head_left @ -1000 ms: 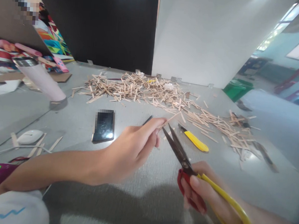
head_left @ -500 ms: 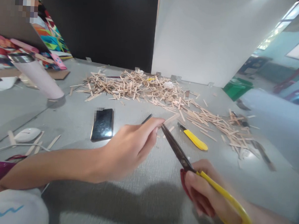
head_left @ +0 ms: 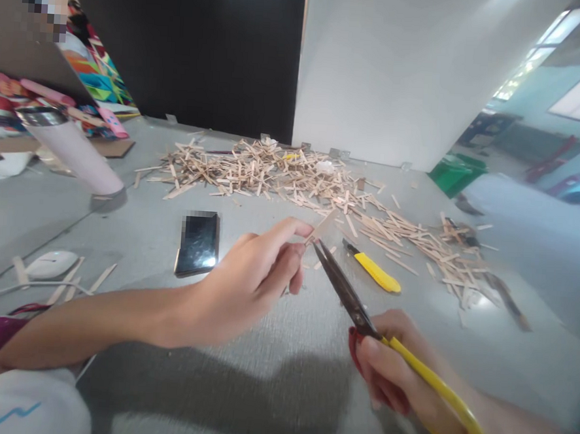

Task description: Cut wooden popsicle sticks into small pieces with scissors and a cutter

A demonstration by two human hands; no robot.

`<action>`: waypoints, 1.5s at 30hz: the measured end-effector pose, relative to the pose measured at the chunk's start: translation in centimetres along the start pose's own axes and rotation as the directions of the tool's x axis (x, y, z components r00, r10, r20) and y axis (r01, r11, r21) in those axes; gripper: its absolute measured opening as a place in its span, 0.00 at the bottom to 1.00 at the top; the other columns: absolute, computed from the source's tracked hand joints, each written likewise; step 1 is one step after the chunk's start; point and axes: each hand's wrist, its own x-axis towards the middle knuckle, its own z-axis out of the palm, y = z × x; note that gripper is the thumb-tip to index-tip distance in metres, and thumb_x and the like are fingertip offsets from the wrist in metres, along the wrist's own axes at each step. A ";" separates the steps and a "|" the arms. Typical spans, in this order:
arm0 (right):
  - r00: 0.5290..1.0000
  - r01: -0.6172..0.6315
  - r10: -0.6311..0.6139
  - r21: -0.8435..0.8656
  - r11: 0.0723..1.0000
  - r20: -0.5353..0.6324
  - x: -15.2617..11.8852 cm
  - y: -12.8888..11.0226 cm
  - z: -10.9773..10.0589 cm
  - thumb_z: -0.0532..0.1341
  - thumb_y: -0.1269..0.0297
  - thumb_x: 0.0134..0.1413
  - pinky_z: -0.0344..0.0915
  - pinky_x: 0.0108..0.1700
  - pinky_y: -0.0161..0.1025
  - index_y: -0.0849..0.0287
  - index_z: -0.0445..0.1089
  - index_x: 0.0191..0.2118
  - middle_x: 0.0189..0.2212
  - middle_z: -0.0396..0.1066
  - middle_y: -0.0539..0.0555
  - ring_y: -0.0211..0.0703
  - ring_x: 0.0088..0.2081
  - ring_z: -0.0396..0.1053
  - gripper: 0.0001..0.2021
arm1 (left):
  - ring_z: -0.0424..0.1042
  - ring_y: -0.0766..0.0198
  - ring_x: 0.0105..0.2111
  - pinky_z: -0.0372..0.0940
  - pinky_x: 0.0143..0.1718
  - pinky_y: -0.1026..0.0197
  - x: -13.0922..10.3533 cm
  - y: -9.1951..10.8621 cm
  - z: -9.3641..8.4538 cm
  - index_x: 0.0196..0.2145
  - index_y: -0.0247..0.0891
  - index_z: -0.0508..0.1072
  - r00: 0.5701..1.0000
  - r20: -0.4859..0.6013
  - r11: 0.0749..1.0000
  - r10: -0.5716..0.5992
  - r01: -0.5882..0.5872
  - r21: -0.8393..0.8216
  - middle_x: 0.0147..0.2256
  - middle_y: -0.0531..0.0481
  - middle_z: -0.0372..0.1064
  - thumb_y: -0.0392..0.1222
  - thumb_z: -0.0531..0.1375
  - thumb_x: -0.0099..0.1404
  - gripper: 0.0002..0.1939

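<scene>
Between the thumb and fingers of my left hand (head_left: 262, 264) is a thin flat wooden stick (head_left: 325, 226), its free end pointing up and away. My right hand (head_left: 399, 368) grips a pair of scissors (head_left: 342, 286) by the handles, one yellow and one red. The dark blades look nearly closed, and their tips are right by the stick, close to my left fingertips. Whether the tips touch the wood I cannot tell. A yellow box cutter (head_left: 376, 271) lies on the table just beyond the scissors.
Many loose wooden sticks (head_left: 253, 172) form a heap along the back panels and trail off to the right. A black phone (head_left: 198, 244) lies left of my left hand. Further left are a white mouse (head_left: 51, 264) and a pale pink flask (head_left: 75, 151). A green bin (head_left: 457, 175) stands beyond the table.
The fingers of my left hand have shifted on the stick, which is now tilted more upright. The scissors stay at nearly the same place.
</scene>
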 end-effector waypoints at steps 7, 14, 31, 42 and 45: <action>0.991 0.093 -0.075 -0.172 0.981 0.110 0.7 -2.2 -0.2 0.56 0.38 0.73 0.56 0.21 0.33 0.54 0.60 0.27 0.19 0.58 0.46 0.35 0.20 0.57 0.29 | 0.68 0.73 0.23 0.63 0.29 0.68 -0.3 0.6 -0.2 0.52 0.40 0.66 1.000 -0.005 0.997 -0.001 0.001 -0.074 0.26 0.62 0.69 0.37 0.48 0.84 0.08; 0.989 0.149 -0.148 -0.369 0.918 0.030 0.8 -2.2 -0.4 0.56 0.47 0.75 0.54 0.27 0.37 0.54 0.54 0.24 0.20 0.52 0.45 0.37 0.24 0.56 0.27 | 0.66 0.72 0.22 0.62 0.27 0.68 -0.5 0.9 -0.6 0.53 0.41 0.67 1.000 -0.009 0.997 -0.012 0.011 -0.079 0.25 0.62 0.69 0.36 0.49 0.83 0.09; 0.935 0.172 -0.303 -0.514 0.840 -0.182 2.0 0.1 -0.7 0.66 0.46 0.67 0.48 0.26 0.40 0.53 0.60 0.22 0.20 0.50 0.46 0.40 0.25 0.49 0.26 | 0.66 0.70 0.23 0.63 0.28 0.66 -0.8 0.8 -0.5 0.55 0.43 0.65 0.999 0.042 0.992 -0.007 0.012 -0.126 0.26 0.61 0.69 0.39 0.46 0.85 0.10; 0.933 0.183 -0.321 -0.556 0.811 -0.162 2.4 0.5 -1.1 0.68 0.49 0.66 0.52 0.28 0.38 0.55 0.64 0.21 0.19 0.55 0.46 0.38 0.25 0.51 0.25 | 0.66 0.70 0.23 0.62 0.28 0.66 -0.9 0.9 -0.5 0.55 0.43 0.65 1.000 0.025 0.994 0.008 -0.006 -0.106 0.26 0.61 0.69 0.39 0.46 0.86 0.10; 0.935 0.179 -0.318 -0.565 0.805 -0.155 2.4 0.3 -1.1 0.68 0.50 0.66 0.51 0.28 0.38 0.56 0.62 0.21 0.19 0.53 0.45 0.38 0.25 0.49 0.26 | 0.66 0.70 0.24 0.62 0.28 0.66 -0.9 0.8 -0.5 0.54 0.44 0.64 0.999 0.037 0.996 0.010 -0.006 -0.092 0.27 0.61 0.69 0.38 0.45 0.86 0.10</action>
